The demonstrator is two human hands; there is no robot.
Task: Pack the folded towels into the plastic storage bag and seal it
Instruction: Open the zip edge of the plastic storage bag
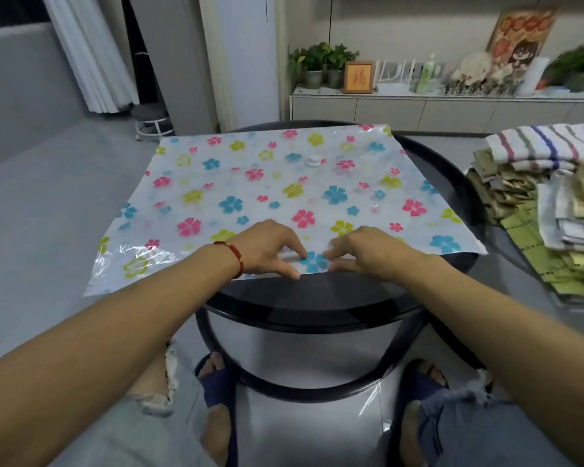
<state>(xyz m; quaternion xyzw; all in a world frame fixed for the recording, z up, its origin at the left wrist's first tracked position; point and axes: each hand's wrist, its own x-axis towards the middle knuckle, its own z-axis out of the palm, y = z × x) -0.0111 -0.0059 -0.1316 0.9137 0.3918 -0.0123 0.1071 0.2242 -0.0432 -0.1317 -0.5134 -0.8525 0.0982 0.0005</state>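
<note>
Bag (267, 183) w/ pink, blue, yellow-green flowers; striped towel (547, 143); black table (317, 298).

Brightness: even, soft indoor light, a little dim and cool.
Shadows: faint ones only, under the left hand (267, 247) and right hand (364, 251) and below the round worktop (445, 170).
Glare: white glints on the crinkled near-left corner of the plastic storage bag (250, 183); a pale sheen on the floor (48, 214).
Sharpness: centre fairly crisp; far shelf (452, 96) and the plant at right (580, 67) smeared.
Distortion: wide-angle bend, forearms ballooning toward the lower corners.
Folded towels (553, 203): soft at the right edge.
</note>
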